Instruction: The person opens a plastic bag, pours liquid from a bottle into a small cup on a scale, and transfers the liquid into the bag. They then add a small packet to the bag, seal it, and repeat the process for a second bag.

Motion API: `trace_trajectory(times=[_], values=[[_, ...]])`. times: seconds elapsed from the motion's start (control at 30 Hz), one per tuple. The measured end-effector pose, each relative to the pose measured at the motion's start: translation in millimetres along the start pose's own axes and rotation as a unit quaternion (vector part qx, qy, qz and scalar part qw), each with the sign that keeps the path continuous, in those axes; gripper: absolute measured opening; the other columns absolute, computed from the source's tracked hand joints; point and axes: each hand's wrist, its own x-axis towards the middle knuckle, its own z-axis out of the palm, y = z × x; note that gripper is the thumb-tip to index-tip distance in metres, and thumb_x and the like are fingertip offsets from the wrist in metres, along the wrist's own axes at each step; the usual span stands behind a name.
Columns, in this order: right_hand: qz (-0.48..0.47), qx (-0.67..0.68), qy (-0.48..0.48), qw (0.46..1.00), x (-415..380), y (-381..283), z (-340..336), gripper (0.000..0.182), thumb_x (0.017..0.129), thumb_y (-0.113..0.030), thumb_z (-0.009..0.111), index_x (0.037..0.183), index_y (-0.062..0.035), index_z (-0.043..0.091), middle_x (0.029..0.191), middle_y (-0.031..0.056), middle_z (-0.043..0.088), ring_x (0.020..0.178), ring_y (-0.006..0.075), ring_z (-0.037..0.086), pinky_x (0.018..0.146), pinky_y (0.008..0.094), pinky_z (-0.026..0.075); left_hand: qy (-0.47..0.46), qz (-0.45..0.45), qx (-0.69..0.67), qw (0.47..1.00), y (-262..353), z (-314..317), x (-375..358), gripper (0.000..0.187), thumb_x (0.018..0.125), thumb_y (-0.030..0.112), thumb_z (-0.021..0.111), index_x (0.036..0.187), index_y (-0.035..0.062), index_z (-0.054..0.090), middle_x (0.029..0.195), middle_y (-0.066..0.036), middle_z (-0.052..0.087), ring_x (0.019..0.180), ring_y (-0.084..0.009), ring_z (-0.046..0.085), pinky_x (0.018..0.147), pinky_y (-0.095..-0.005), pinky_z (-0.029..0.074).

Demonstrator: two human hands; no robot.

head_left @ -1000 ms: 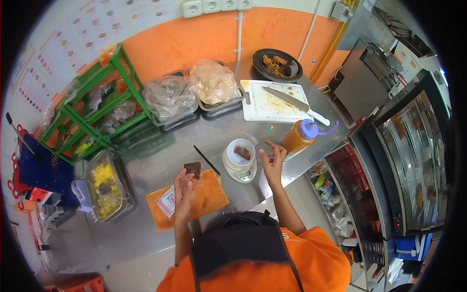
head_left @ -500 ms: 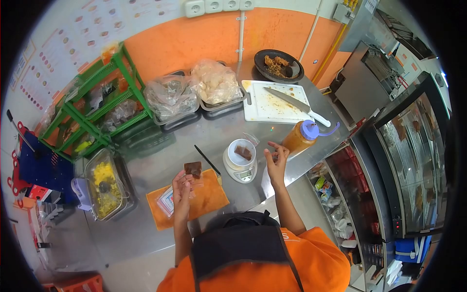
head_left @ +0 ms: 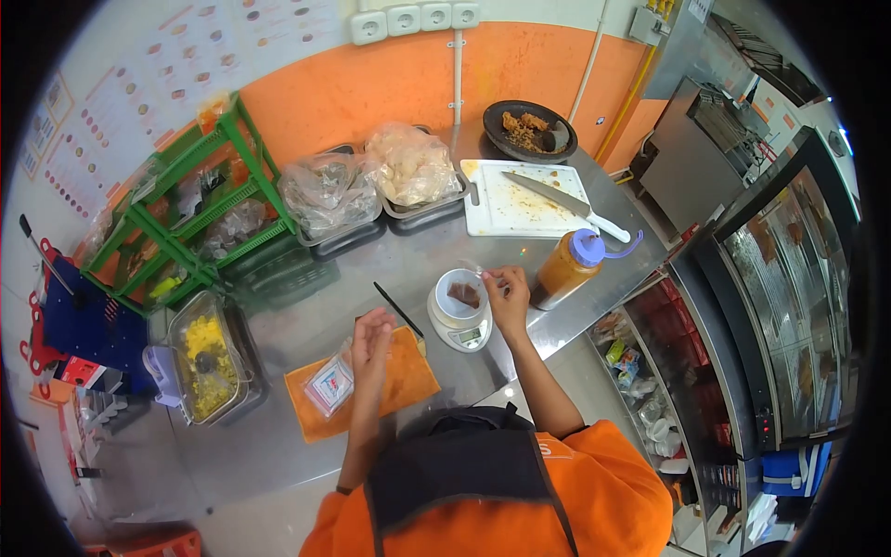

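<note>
My right hand [head_left: 507,295] is beside the white bowl [head_left: 461,294], its fingertips pinched on a bit of clear plastic [head_left: 480,272] at the rim. Inside the bowl lies a brown piece [head_left: 464,295]. The bowl rests on a white digital scale [head_left: 464,336] whose small display is lit. My left hand [head_left: 373,336] is raised over the orange cloth [head_left: 408,369], fingers loosely bent and apart, with nothing visible in it. A clear packet with a printed label [head_left: 329,385] lies on the cloth, left of my left wrist. A thin black stick [head_left: 397,308] lies between my hands.
A sauce bottle [head_left: 564,269] stands right of my right hand. Behind are a cutting board [head_left: 501,218] with a knife [head_left: 548,192], a dark mortar [head_left: 506,144] and bagged food in trays [head_left: 413,167]. On the left are green racks [head_left: 218,213] and a yellow-food container [head_left: 209,362].
My right hand has moved left to the bowl's rim and closed on the clear plastic. The brown piece has gone from my left hand, which has moved slightly right and up.
</note>
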Motion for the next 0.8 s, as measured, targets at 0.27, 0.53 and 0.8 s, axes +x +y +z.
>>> trace_trajectory(times=[0.27, 0.53, 0.8], values=[[-0.159, 0.06, -0.122, 0.978, -9, -96, -37, 0.009, 0.08, -0.011, 0.073, 0.086, -0.0051, 0.071, 0.087, 0.0078, 0.06, 0.08, 0.0214, 0.058, 0.07, 0.0307, 0.044, -0.083, 0.137, 0.053, 0.986, 11, 60, 38, 0.024, 0.094, 0.01, 0.059, 0.115, -0.0005, 0.055, 0.11, -0.009, 0.061, 0.103, -0.0155, 0.059, 0.091, -0.0285, 0.046], [0.037, 0.331, -0.179, 0.926, -26, -117, -68, 0.012, 0.087, -0.008, 0.069, 0.094, 0.0012, 0.066, 0.085, 0.0021, 0.066, 0.076, 0.007, 0.056, 0.07, 0.024, 0.044, -0.08, 0.13, -0.113, 0.982, 52, 89, 8, 0.009, 0.094, 0.007, 0.06, 0.094, -0.0007, 0.056, 0.082, -0.008, 0.066, 0.073, -0.0111, 0.063, 0.067, -0.0226, 0.051], [0.003, 0.248, -0.134, 0.959, -41, -118, -68, 0.01, 0.088, -0.004, 0.066, 0.093, 0.0036, 0.063, 0.085, 0.0027, 0.064, 0.077, 0.0056, 0.054, 0.068, 0.0218, 0.043, -0.069, 0.158, -0.082, 0.982, 60, 94, -7, 0.01, 0.094, 0.007, 0.06, 0.093, -0.0009, 0.055, 0.081, -0.01, 0.066, 0.073, -0.0126, 0.063, 0.067, -0.0255, 0.053]])
